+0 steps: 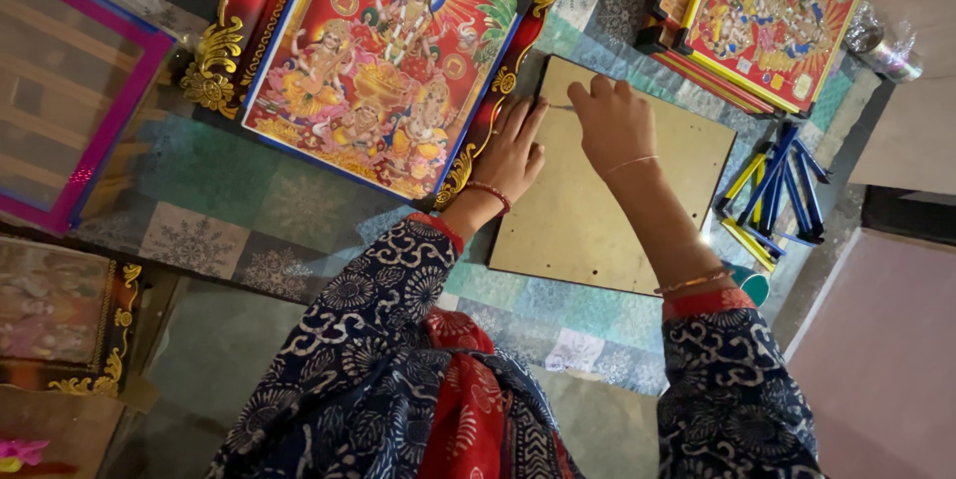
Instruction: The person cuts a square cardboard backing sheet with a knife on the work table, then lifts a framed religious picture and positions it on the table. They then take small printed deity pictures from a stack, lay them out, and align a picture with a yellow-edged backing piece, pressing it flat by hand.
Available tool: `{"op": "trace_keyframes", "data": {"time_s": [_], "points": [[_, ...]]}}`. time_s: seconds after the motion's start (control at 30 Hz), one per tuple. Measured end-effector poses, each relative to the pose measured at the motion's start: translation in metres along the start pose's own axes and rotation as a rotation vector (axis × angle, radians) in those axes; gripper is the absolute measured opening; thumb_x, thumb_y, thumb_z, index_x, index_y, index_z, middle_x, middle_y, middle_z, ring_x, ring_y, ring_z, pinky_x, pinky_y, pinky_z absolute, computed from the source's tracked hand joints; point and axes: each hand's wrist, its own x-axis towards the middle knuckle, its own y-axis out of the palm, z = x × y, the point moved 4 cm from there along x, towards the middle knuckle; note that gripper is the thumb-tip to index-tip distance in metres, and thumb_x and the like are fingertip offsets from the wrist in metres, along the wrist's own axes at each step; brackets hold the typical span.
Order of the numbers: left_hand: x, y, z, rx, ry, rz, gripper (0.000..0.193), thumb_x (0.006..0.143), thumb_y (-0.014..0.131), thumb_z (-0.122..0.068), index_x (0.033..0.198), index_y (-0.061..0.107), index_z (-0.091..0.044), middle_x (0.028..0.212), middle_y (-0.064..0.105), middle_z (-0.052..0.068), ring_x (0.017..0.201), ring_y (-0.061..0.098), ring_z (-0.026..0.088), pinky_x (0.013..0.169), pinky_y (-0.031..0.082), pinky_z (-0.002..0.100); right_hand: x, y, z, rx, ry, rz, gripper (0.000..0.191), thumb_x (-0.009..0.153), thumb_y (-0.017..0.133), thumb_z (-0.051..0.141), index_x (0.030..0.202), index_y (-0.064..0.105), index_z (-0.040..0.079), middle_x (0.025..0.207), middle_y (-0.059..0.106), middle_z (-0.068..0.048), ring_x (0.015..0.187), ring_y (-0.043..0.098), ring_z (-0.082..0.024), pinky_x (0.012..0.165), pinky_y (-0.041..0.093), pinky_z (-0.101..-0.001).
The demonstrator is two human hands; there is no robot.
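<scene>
While the left hand (513, 155) lies flat and open, steadying the board (607, 190) beside the frame (383, 56), the right hand (607, 120) pinches a thin tool (560, 107) just ahead of it

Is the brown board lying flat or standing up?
Lying flat. The brown board rests face-up on the patterned cloth, with the left hand and right hand on top.

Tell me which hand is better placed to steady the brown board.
Left, probably. The left hand lies flat and open at the edge of the brown board, beside the gold frame; the right hand is busy, curled on what looks like a thin rod.
</scene>
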Motion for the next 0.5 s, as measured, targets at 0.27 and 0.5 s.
{"op": "trace_keyframes", "data": {"time_s": [0.27, 0.5], "points": [[-0.001, 0.003, 0.003, -0.005, 0.007, -0.023, 0.067, 0.092, 0.059, -0.011, 0.155, 0.036, -0.002, 0.152, 0.041, 0.024, 0.146, 0.035, 0.044, 0.123, 0.033, 0.05, 0.005, 0.006, 0.002, -0.161, 0.055, 0.035, 0.016, 0.085, 0.076, 0.031, 0.086, 0.075, 0.015, 0.095, 0.065, -0.004, 0.103, 0.059, -0.027, 0.079, 0.047, -0.0438], [-0.001, 0.006, 0.003, -0.004, -0.005, -0.028, 0.067, 0.092, 0.059, -0.01, 0.155, 0.037, -0.003, 0.153, 0.041, 0.024, 0.146, 0.036, 0.043, 0.123, 0.033, 0.05, 0.0, 0.008, 0.0, -0.18, 0.088, 0.025, 0.016, 0.086, 0.076, 0.032, 0.086, 0.075, 0.016, 0.093, 0.065, -0.001, 0.099, 0.059, -0.025, 0.08, 0.046, -0.0435]]}}
